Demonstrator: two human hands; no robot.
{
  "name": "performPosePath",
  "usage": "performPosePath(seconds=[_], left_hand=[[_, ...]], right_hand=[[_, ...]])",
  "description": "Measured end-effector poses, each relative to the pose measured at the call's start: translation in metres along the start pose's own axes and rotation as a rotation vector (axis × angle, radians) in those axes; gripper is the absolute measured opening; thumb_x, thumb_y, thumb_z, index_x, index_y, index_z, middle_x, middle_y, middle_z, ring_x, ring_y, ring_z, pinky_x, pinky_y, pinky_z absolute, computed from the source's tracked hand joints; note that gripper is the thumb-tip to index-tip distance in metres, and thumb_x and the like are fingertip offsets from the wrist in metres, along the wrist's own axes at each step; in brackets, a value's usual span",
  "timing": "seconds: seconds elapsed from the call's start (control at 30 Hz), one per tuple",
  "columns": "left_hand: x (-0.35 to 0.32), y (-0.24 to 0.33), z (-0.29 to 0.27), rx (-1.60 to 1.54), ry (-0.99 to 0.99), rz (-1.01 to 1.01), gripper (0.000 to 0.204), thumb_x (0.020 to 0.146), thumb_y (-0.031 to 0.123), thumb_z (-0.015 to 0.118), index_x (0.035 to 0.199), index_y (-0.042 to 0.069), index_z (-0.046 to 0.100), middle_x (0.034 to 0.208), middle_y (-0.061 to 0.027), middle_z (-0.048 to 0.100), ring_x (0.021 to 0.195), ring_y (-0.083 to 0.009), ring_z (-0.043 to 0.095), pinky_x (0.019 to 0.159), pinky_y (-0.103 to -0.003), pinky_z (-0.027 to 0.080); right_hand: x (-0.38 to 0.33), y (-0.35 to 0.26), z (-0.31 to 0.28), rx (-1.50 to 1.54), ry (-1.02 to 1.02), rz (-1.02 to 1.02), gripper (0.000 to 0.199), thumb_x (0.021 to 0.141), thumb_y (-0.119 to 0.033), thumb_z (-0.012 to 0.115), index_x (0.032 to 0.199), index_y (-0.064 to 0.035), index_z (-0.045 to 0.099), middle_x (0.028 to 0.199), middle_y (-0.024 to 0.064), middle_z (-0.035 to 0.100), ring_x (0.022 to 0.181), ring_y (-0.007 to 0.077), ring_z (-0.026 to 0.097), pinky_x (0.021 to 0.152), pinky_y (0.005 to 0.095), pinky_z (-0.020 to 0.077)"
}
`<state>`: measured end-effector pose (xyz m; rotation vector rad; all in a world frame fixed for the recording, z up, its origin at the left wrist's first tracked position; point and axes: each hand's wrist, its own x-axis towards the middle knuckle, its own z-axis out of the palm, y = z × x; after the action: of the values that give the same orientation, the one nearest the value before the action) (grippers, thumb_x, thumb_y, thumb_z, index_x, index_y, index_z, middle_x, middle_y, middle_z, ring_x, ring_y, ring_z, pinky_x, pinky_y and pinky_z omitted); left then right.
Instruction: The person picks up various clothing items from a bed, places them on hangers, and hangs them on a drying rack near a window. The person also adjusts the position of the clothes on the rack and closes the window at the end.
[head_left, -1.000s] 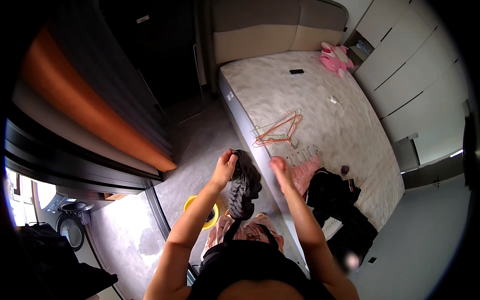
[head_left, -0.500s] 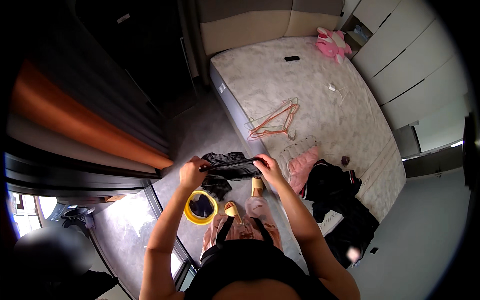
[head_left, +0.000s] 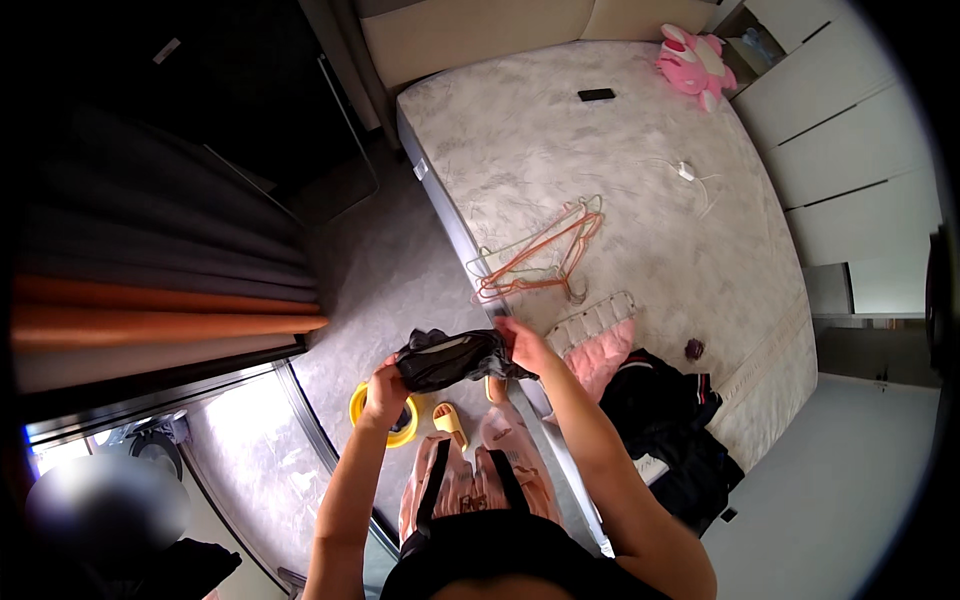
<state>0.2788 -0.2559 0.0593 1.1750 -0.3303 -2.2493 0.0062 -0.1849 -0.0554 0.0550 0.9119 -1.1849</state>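
Both hands hold a dark garment point(head_left: 455, 358) stretched level between them, above the floor point(head_left: 390, 270) beside the bed point(head_left: 650, 240). The left hand point(head_left: 385, 388) pinches one end, its grip closed on the cloth; the right hand point(head_left: 520, 345) clamps the other end, fingers curled over the fabric. Held taut at both ends, the garment seems to be getting flattened or folded in mid-air. Hangers point(head_left: 545, 255) lie on the bed just beyond, and a yellow bowl point(head_left: 385, 415) sits on the floor below the left hand.
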Motion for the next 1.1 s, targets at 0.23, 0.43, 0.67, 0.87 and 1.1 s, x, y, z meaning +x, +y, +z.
performPosePath(seconds=[0.23,0.43,0.67,0.87,1.1], left_hand=[[0.050,-0.001,0.027,0.556,0.226,0.166,0.021,0.088,0.015,0.053,0.101,-0.002,0.054,0.087,-0.0025,0.058,0.080,-0.0094,0.050,0.072,-0.022,0.041],[0.063,-0.012,0.003,0.582,0.354,0.279,0.023,0.092,0.016,0.051,0.108,0.000,0.055,0.094,-0.0001,0.058,0.087,-0.0074,0.050,0.079,-0.021,0.040],[0.061,0.006,0.003,0.511,0.434,0.344,0.020,0.091,0.015,0.052,0.102,-0.002,0.056,0.089,-0.0009,0.059,0.081,-0.0071,0.051,0.074,-0.020,0.041],[0.050,0.010,-0.010,0.521,0.490,0.364,0.022,0.090,0.015,0.053,0.102,-0.003,0.056,0.091,-0.0021,0.060,0.082,-0.0083,0.052,0.076,-0.021,0.041],[0.052,0.001,-0.010,0.536,0.506,0.385,0.020,0.089,0.016,0.053,0.098,-0.001,0.057,0.086,0.0002,0.058,0.079,-0.0070,0.050,0.072,-0.021,0.041]], right_hand=[[0.125,-0.010,-0.143,0.137,0.818,0.056,0.019,0.082,-0.025,0.063,0.081,-0.0067,0.057,0.076,0.0051,0.062,0.063,0.0163,0.057,0.060,0.0314,0.0517],[0.182,-0.010,-0.174,-0.090,0.933,0.045,0.017,0.082,-0.021,0.063,0.080,-0.0064,0.055,0.067,0.0034,0.056,0.058,0.0170,0.055,0.056,0.0327,0.0517],[0.204,-0.019,-0.177,0.205,1.195,-0.274,0.020,0.074,-0.006,0.063,0.087,0.0002,0.049,0.065,0.0061,0.053,0.051,0.0173,0.052,0.046,0.0285,0.0454],[0.231,-0.042,-0.202,0.459,1.048,-0.582,0.016,0.074,-0.008,0.063,0.088,-0.0040,0.057,0.063,0.0029,0.053,0.046,0.0121,0.047,0.038,0.0228,0.0356],[0.189,-0.070,-0.207,0.307,0.732,-0.531,0.009,0.081,-0.014,0.061,0.087,-0.0090,0.058,0.064,-0.0025,0.049,0.055,0.0081,0.047,0.048,0.0226,0.0399]])
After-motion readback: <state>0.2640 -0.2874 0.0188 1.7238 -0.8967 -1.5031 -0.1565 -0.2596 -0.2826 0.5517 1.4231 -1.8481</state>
